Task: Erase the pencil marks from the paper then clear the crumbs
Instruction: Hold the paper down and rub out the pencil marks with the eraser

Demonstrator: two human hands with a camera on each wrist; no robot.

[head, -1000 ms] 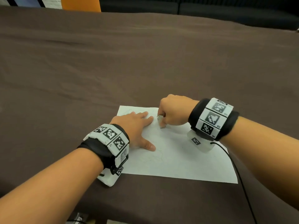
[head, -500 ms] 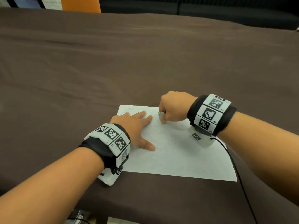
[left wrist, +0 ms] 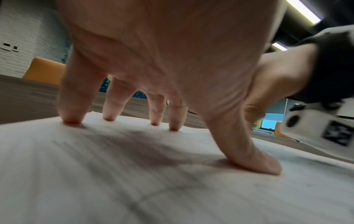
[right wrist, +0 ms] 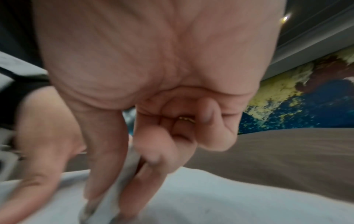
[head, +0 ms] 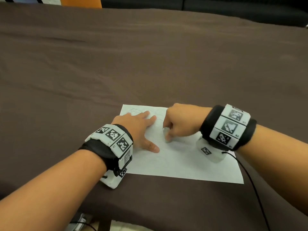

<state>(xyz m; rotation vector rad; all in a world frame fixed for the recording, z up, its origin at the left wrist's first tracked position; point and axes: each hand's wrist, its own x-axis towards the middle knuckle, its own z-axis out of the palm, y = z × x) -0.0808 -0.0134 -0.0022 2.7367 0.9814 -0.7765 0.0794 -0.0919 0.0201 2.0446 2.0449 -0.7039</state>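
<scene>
A white sheet of paper [head: 181, 162] with faint pencil lines lies on the brown table near its front edge. My left hand [head: 141, 129] presses flat on the sheet's left part, fingers spread; in the left wrist view the paper [left wrist: 134, 181] carries grey pencil strokes under the left hand [left wrist: 168, 75]. My right hand [head: 179, 125] pinches a small white eraser [head: 166, 133] between thumb and fingers and holds its tip against the paper just right of the left hand. The right wrist view shows the eraser [right wrist: 116, 192], blurred, in my right hand [right wrist: 153, 106], with a dirty grey tip on the paper [right wrist: 220, 201].
The brown cloth-covered table [head: 150, 64] stretches far beyond the sheet. A black cable [head: 250, 180] runs from my right wristband across the table's front right. An orange chair back [head: 81, 2] stands beyond the far edge at left.
My right hand with the eraser slid away from me and then back toward me over the paper. The left hand stayed pressed on the sheet.
</scene>
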